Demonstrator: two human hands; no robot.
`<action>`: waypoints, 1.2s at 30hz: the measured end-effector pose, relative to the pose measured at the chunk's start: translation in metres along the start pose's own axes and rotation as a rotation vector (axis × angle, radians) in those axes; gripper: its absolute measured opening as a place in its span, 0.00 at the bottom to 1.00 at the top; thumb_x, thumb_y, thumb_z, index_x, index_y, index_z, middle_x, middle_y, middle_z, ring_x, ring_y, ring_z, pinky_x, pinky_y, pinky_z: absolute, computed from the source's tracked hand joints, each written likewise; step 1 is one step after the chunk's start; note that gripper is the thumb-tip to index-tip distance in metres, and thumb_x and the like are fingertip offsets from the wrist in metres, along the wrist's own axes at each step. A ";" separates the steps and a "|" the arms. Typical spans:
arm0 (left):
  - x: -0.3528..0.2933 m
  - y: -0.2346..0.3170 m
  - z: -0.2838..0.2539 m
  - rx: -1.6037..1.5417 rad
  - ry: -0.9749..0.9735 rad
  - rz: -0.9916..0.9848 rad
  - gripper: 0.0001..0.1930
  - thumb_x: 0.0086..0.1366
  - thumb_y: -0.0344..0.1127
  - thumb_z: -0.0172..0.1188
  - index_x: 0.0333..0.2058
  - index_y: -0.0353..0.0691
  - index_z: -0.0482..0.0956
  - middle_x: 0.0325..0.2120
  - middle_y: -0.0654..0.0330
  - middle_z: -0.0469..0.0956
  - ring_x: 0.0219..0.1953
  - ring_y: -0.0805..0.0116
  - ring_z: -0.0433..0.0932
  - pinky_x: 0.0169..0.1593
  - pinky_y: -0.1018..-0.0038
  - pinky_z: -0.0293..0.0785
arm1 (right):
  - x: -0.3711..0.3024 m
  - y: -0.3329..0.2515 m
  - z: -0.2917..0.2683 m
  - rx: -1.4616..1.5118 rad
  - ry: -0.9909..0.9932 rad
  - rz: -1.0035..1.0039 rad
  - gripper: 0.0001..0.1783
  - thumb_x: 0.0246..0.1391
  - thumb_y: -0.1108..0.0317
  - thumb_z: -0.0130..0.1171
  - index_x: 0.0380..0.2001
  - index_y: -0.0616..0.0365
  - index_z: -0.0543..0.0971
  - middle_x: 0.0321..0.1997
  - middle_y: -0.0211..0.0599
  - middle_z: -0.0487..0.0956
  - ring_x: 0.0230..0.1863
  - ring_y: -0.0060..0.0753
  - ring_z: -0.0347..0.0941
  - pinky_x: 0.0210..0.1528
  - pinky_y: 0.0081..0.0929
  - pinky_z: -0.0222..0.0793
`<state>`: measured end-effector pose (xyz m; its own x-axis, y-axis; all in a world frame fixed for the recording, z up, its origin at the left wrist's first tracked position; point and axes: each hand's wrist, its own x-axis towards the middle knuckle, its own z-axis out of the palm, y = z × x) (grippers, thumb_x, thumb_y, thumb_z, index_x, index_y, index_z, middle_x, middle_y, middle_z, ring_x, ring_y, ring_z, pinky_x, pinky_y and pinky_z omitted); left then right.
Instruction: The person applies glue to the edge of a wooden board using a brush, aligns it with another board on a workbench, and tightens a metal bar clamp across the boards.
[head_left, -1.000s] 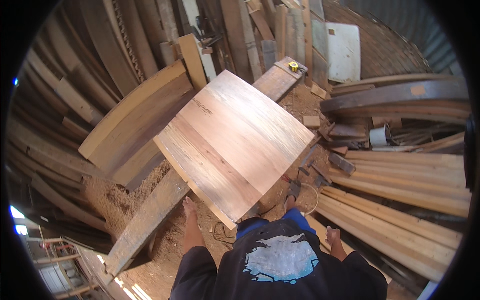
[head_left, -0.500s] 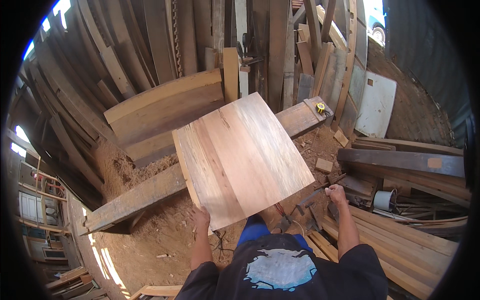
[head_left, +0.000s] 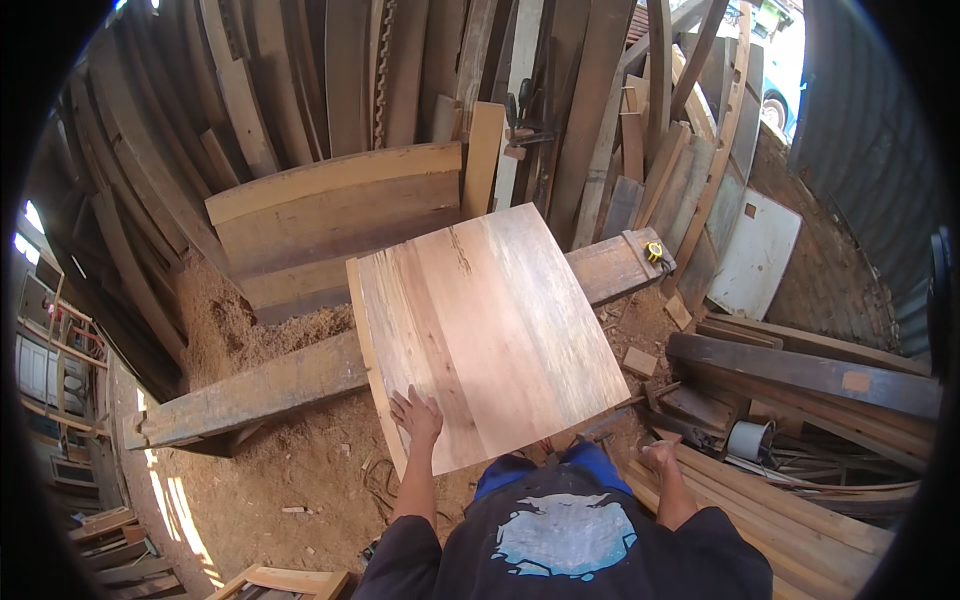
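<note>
Here, the left hand (head_left: pixel 418 416) spreads over the central wooden panel (head_left: pixel 500 335), contact unclear, the right hand (head_left: pixel 660 456), lower right, shows too little to tell, and a blue-grey print (head_left: pixel 565 537) marks the shirt (head_left: pixel 462 565).

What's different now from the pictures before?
The left hand moved from beside the near left edge of the wooden panel to over its top, spread open. The right hand came forward, then drew back. The view turned too. I see nothing picked up. The panel still lies across the wooden beam, and the yellow tape measure still sits near the beam's far right end.
</note>
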<state>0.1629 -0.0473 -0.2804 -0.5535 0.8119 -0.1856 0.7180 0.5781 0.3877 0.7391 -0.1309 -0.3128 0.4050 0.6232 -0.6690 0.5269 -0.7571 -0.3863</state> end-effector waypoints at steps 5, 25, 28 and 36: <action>0.015 0.015 -0.003 0.010 -0.034 0.043 0.33 0.63 0.46 0.48 0.63 0.35 0.55 0.65 0.34 0.40 0.68 0.36 0.34 0.67 0.45 0.29 | -0.032 -0.092 -0.023 0.034 0.116 -0.063 0.19 0.51 0.60 0.61 0.35 0.68 0.80 0.24 0.40 0.79 0.21 0.29 0.73 0.22 0.27 0.68; -0.022 0.118 0.046 0.080 0.061 -0.162 0.34 0.62 0.44 0.50 0.63 0.34 0.53 0.66 0.34 0.37 0.68 0.36 0.31 0.66 0.42 0.28 | 0.165 -0.243 -0.041 -0.276 -0.153 -0.508 0.25 0.48 0.57 0.64 0.41 0.69 0.78 0.38 0.53 0.81 0.37 0.42 0.79 0.40 0.34 0.72; -0.031 0.158 0.065 0.075 0.078 -0.174 0.34 0.62 0.43 0.51 0.63 0.34 0.53 0.65 0.34 0.38 0.68 0.35 0.32 0.65 0.42 0.28 | 0.219 -0.252 -0.063 -0.339 -0.202 -0.388 0.23 0.50 0.58 0.61 0.39 0.70 0.78 0.37 0.54 0.81 0.38 0.42 0.79 0.41 0.35 0.72; -0.044 0.219 0.094 0.006 0.089 -0.060 0.34 0.62 0.44 0.51 0.63 0.35 0.54 0.65 0.32 0.40 0.68 0.34 0.35 0.65 0.41 0.31 | 0.246 -0.221 -0.116 -0.405 -0.051 -0.578 0.20 0.48 0.60 0.61 0.38 0.67 0.81 0.36 0.55 0.81 0.41 0.46 0.79 0.46 0.35 0.71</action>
<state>0.3836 0.0511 -0.2721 -0.6306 0.7655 -0.1278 0.6847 0.6262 0.3729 0.8088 0.2130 -0.3186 -0.0536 0.8858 -0.4609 0.8875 -0.1693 -0.4286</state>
